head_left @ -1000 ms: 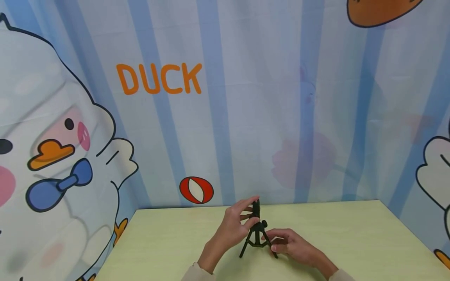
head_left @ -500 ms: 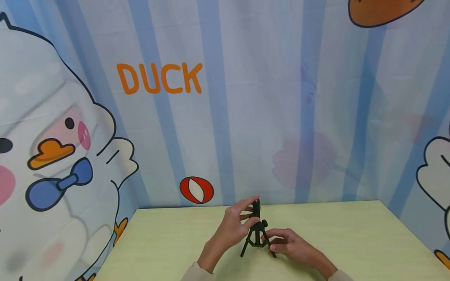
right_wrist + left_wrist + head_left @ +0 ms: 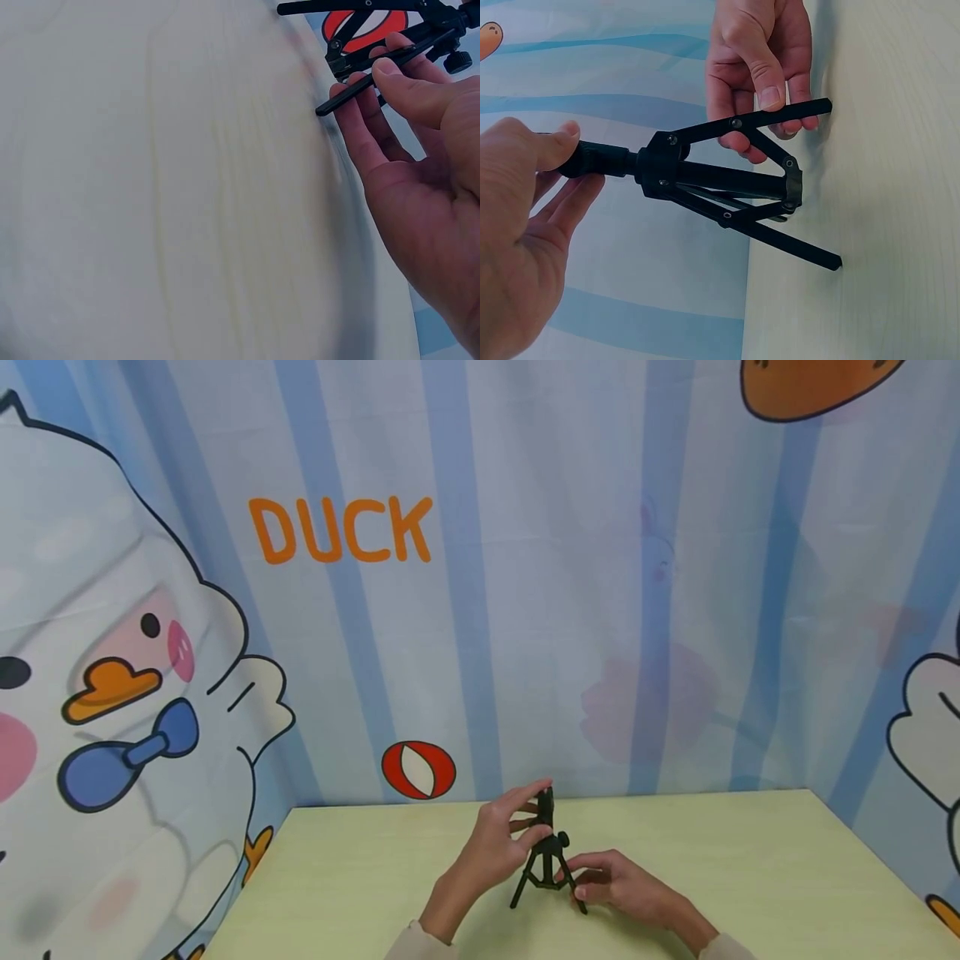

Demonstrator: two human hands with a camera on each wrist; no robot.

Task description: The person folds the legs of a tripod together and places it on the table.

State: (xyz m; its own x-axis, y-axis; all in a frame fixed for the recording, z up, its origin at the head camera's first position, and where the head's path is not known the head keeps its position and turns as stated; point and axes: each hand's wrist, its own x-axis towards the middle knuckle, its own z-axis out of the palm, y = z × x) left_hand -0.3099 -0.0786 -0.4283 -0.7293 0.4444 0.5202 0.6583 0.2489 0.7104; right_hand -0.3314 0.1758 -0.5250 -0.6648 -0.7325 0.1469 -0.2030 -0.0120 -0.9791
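A small black tripod is upright over the table, its legs spread and joined by braces to a centre column. My left hand pinches its upper part between thumb and fingers, as the left wrist view also shows. Lower down, my right hand holds the right leg, thumb on one side and fingers behind. In the right wrist view that leg runs between thumb and fingertips. A round knob sticks out below the tripod's head. Whether the feet touch the table, I cannot tell.
The pale yellow table reaches back to a blue striped curtain printed with ducks and a red and white ball. The curtain closes off the back and both sides.
The foot of the tripod's right leg has shifted slightly to the left. Both hands keep their hold almost unmoved.
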